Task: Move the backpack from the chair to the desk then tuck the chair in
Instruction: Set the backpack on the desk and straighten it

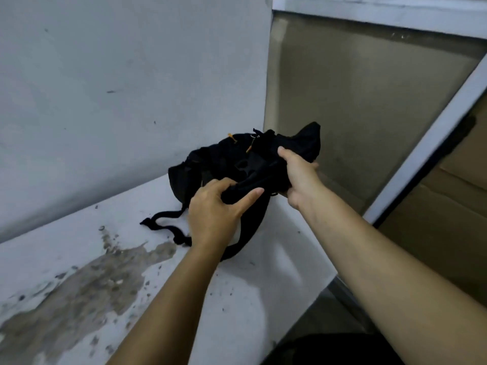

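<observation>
A black backpack [226, 162] with small orange zipper pulls lies on the far part of the white, stained desk [105, 259], close to the wall corner. Its straps trail toward the left over the desk top. My left hand [216, 209] grips a fold of the bag's fabric at its near side. My right hand [297, 175] holds the bag's right end, thumb on top. The chair is out of view.
A white wall [105, 88] rises behind the desk. To the right stands a frosted window pane [355, 114] in a white frame, with cardboard [448, 206] beyond it. The desk's right edge [311, 299] drops to a dark floor.
</observation>
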